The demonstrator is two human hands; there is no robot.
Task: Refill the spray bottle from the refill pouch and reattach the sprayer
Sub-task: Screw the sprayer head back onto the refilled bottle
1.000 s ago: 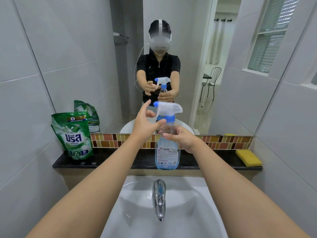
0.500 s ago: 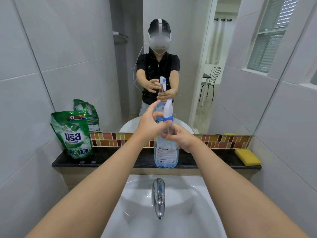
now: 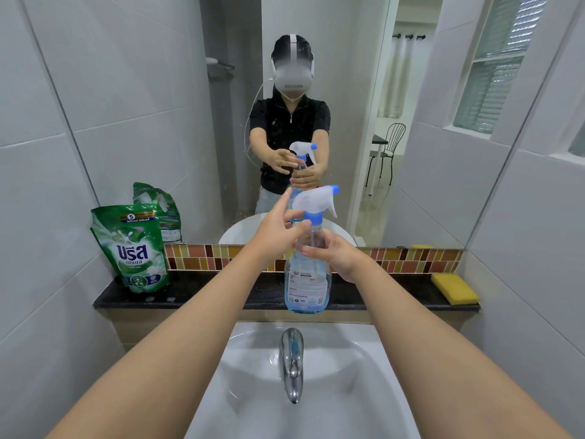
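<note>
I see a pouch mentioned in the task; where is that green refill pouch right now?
The green refill pouch stands at the left end of the dark ledge, against the wall tiles, left of the spray bottle.

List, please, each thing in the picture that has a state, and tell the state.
spray bottle: upright on the ledge, holds some liquid
sprayer: on the bottle's neck
refill pouch: upright, untouched
left hand: fingers at the sprayer's blue collar
right hand: grips the bottle
tap: no water flows

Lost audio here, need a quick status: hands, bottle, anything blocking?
Right hand grips spray bottle neck, bottle upright on the ledge. Left hand fingers at the blue collar, sprayer on. Refill pouch stands left, nothing blocking.
</note>
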